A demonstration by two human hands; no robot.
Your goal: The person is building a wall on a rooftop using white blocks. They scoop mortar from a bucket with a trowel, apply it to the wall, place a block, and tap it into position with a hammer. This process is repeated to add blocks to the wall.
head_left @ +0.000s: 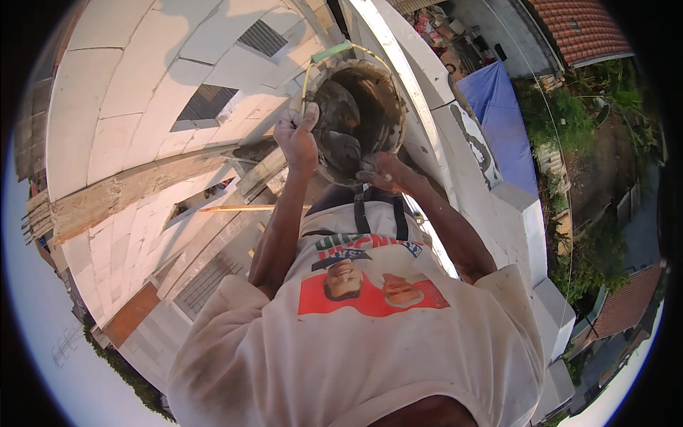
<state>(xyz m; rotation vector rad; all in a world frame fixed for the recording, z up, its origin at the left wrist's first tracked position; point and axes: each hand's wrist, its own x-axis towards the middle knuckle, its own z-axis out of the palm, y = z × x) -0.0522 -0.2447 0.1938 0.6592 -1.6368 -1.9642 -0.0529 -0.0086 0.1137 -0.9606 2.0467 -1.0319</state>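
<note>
In front of my waist is a round bucket (400, 117), its inside coated with grey mortar. Dark, wet mortar (338, 107) lies in smooth lumps along its left side. A yellow wire handle with a green grip (332, 51) arches over the far rim. My left hand (297, 136) is closed at the left rim, thumb up beside the handle wire. At the near rim my right hand (385, 173) has its fingers curled together, smeared with mortar. Something dark lies by those fingertips, but what they hold is hidden.
A pale block wall (135, 78) with small window openings rises on the left. Close on my right runs a narrow white wall edge (413, 78). Beyond it, far below, are a blue tarp (501, 117), plants (569, 121) and tiled roofs (587, 28).
</note>
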